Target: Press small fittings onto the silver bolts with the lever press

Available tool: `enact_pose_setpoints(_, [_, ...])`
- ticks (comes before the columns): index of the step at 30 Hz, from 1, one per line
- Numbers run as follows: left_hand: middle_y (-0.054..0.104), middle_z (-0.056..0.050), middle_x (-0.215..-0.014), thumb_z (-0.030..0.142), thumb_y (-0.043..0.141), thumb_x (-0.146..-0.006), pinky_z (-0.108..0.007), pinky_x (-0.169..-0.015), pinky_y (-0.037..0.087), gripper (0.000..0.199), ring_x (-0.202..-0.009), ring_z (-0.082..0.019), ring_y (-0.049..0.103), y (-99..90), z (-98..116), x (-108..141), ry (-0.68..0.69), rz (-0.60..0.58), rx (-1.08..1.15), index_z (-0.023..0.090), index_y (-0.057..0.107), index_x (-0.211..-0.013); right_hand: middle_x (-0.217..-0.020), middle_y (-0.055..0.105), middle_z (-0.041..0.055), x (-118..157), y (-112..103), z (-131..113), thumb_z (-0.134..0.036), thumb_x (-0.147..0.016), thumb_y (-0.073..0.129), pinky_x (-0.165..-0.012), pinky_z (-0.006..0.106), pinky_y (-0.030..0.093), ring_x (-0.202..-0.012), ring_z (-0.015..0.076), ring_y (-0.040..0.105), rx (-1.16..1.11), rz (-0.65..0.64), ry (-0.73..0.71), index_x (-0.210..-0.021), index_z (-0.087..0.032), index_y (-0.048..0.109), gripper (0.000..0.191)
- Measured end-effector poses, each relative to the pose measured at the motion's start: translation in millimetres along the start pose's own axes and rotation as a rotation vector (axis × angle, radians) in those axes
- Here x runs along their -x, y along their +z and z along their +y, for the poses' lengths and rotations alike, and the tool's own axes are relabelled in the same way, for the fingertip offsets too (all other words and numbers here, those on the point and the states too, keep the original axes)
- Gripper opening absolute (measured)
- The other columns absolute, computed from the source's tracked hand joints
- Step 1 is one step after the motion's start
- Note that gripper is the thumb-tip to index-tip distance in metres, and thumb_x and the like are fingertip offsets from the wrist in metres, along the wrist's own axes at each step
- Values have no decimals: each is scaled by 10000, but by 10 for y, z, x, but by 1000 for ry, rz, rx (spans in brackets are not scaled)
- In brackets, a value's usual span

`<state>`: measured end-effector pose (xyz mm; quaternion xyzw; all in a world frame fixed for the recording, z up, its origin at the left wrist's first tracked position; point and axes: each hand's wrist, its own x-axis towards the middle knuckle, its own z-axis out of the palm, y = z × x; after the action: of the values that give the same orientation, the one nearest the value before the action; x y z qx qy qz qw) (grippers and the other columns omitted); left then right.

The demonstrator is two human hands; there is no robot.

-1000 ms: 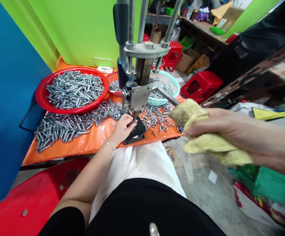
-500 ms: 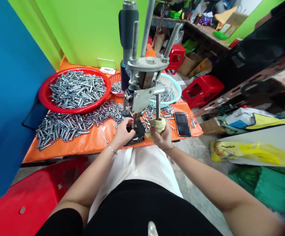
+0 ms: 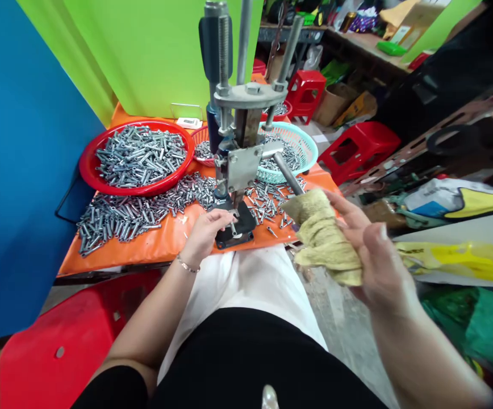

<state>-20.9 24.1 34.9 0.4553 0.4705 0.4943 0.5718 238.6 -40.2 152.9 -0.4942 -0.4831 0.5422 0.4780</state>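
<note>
A hand-lever press (image 3: pixel 243 167) stands at the front of the table. My left hand (image 3: pixel 206 232) is at its black base (image 3: pixel 246 226), thumb and fingertips pinching a small metal eye bolt (image 3: pixel 233 229) below the ram. My right hand (image 3: pixel 380 267) is loosely round the press lever's handle, which is wrapped in yellowish cloth (image 3: pixel 325 236); its thumb stands off the wrap. The bare lever rod (image 3: pixel 288 173) slants from the press down toward this hand. Loose metal bolts (image 3: pixel 266 201) lie just right of the base.
A red basin (image 3: pixel 85 165) heaped with metal bolts stands at left, a long pile (image 3: pixel 118 218) before it. Behind the press are a light-blue basket (image 3: pixel 308 145) and a small red basket (image 3: pixel 199 136). Red stools (image 3: pixel 363 147) are at right, a red chair (image 3: pixel 71 341) at lower left.
The lever has swung from hanging upright to slanting out toward me and to the right, my right hand moving with it. My left hand stays at the base; the eye bolt now shows.
</note>
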Motion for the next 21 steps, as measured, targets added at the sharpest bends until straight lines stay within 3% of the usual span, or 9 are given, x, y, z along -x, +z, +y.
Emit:
enact_pose_setpoints(5, [733,-57,-866,413,841,-694,-261,-627,452,286,-623,-88,498,-112,93,147,-120,13,192,155,744,-771,-1263,686,118,-81,21,105,-778,-907,436,-741,402,608,-1072,315,721,71,29,-5,-1473,-314,493,734])
enact_pose_setpoints(10, [699,-31,-758,422,908,-627,-229,-563,442,354,-581,-70,515,-167,115,185,-199,73,286,145,739,-769,-1323,652,88,-175,27,383,-674,-946,522,-787,335,599,-1109,259,692,168,45,-30,-1430,-304,515,610])
enact_pose_setpoints(17, [635,20,-614,437,969,-552,-204,-552,506,455,-555,-80,592,-166,148,238,-231,129,318,138,676,-729,-1084,685,64,-292,103,578,-668,-927,574,-749,296,565,-933,201,659,326,0,-37,-1287,-245,579,555])
enact_pose_setpoints(21, [609,41,-575,434,981,-525,-178,-511,498,498,-525,-77,599,-145,171,236,-250,129,351,139,630,-719,-1058,677,54,-373,135,709,-640,-934,582,-746,285,560,-890,177,643,299,-18,-34,-1283,-241,564,531])
